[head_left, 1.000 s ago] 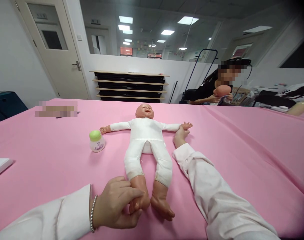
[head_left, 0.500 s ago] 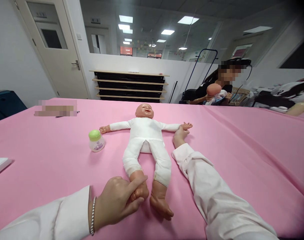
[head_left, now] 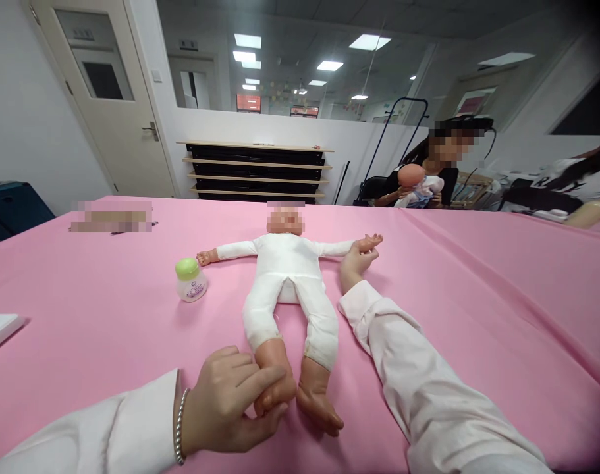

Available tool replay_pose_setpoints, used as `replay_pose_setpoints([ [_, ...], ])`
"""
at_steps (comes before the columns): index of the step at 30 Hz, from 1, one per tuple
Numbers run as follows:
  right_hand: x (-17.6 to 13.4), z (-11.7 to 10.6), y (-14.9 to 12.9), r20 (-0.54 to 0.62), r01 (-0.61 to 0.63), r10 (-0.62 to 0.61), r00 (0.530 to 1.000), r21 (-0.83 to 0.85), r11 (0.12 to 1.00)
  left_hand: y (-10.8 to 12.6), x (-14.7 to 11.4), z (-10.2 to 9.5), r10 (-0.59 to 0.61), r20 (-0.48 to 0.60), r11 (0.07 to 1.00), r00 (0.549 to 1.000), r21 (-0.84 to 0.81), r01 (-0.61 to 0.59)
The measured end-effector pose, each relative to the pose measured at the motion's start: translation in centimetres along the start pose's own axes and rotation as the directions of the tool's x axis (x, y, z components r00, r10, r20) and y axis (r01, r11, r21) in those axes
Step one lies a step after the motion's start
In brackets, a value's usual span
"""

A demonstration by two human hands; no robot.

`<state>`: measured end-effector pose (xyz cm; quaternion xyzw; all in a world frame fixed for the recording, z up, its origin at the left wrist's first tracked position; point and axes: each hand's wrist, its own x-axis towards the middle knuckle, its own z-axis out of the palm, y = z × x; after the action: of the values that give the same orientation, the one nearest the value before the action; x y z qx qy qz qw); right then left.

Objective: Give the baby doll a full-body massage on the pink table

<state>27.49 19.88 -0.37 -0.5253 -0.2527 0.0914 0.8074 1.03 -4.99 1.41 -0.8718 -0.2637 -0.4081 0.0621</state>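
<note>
A baby doll (head_left: pixel 287 263) in a white cloth body lies on its back on a pink-covered table (head_left: pixel 146 329), head away from me and arms spread. My left hand (head_left: pixel 233 401), with a beaded bracelet at the wrist, is closed round the doll's foot on the left, thumb and fingers on either side of it. The doll's other foot (head_left: pixel 319 398) rests free beside it. My right hand (head_left: pixel 357 263) grips the doll's wrist on the right, and the doll's small hand (head_left: pixel 371 242) shows above my fingers. Left of the doll stands a jar (head_left: pixel 191 280) with a green lid.
A white flat object (head_left: pixel 0 332) lies at the left edge. Toward the far left corner is a blurred-out item (head_left: pixel 112 218). Across the table a person (head_left: pixel 440 161) holds another doll (head_left: pixel 421 184). Shelves (head_left: pixel 257 171) stand against the back wall.
The doll's held hand is raised slightly, with my right fingers under it. My left index finger has slid down toward the toes. Across the table, the other doll has shifted left.
</note>
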Motion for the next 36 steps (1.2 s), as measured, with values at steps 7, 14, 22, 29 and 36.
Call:
replay_pose_setpoints([
  [7,-3.7,2.0,-4.5,0.553,0.347,-0.298,0.778,0.017,0.938,-2.5,0.9,-2.0,-0.236,-0.304,0.972,0.923,-0.056,0.23],
  [14,-5.8,1.8,-3.0,0.913,0.599,-0.356,0.197,0.175,0.781,-8.1,1.4,1.9,-0.695,-0.127,0.644,0.708,-0.549,0.533],
  [22,-5.3,1.6,-3.1,0.901,0.635,-0.368,0.229,0.148,0.758,-10.2,0.7,3.3,-0.74,-0.098,0.559,0.666,-0.639,0.527],
  [29,-2.9,0.3,-0.6,0.632,0.454,-0.32,0.706,-0.057,0.889,-6.5,-0.4,1.1,-0.405,-0.309,0.91,0.861,-0.226,0.348],
  [36,1.2,-0.6,2.5,0.048,-0.115,0.124,0.991,-0.144,0.983,-2.9,0.5,-0.8,-0.039,-0.199,0.999,0.979,-0.036,0.033],
])
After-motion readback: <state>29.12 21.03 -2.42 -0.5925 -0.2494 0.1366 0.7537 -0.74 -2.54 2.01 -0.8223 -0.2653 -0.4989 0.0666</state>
